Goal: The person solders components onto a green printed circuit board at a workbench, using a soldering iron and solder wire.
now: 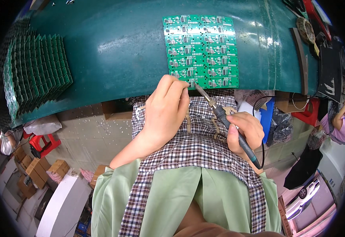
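Observation:
A panel of green circuit boards (202,51), split into rows in two columns, lies flat near the front edge of the table. In my right hand (246,132) is a soldering iron (221,113) with a dark blue-grey handle, its metal tip reaching a component on the nearest left row of the panel. My left hand (165,108) hangs over the front left corner of the panel, its fingers curled and pinched close to the iron's tip. What those fingers hold, if anything, is too small to make out.
On the left of the green-topped table (113,51), several circuit panels (40,73) stand stacked in a row. A dark metal bar (299,59) lies at the right, beside a coiled roll (306,31). Red stools (45,145), cartons (38,170) and another person (339,124) are around the table.

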A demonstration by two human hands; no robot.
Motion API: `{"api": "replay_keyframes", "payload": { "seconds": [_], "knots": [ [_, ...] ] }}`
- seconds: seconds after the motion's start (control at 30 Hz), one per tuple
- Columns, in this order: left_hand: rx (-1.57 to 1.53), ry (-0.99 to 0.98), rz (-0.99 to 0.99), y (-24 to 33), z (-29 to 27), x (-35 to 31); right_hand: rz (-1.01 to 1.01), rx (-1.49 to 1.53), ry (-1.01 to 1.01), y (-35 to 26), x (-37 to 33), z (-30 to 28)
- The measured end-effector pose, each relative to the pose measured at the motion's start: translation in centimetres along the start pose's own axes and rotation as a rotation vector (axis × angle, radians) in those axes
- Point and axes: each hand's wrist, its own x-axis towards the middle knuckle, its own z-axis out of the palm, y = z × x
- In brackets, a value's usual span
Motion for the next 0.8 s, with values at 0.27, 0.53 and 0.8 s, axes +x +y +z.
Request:
{"api": "replay_keyframes", "payload": {
  "seconds": [0.27, 0.53, 0.8],
  "knots": [
    [0.065, -0.057, 0.101, -0.4, 0.3, -0.2, -0.009, -0.022, 0.035, -0.1, -0.2, 0.1],
    [0.043, 0.062, 0.072, -0.8, -1.1, -0.4, -0.077, -0.013, 0.152, 0.8, -1.3, -1.2],
    [0.004, 0.017, -0.455, -1.2, -3.1, 1.0, 0.095, -0.097, 0.284, 2.7, -1.3, -1.3]
  ]
}}
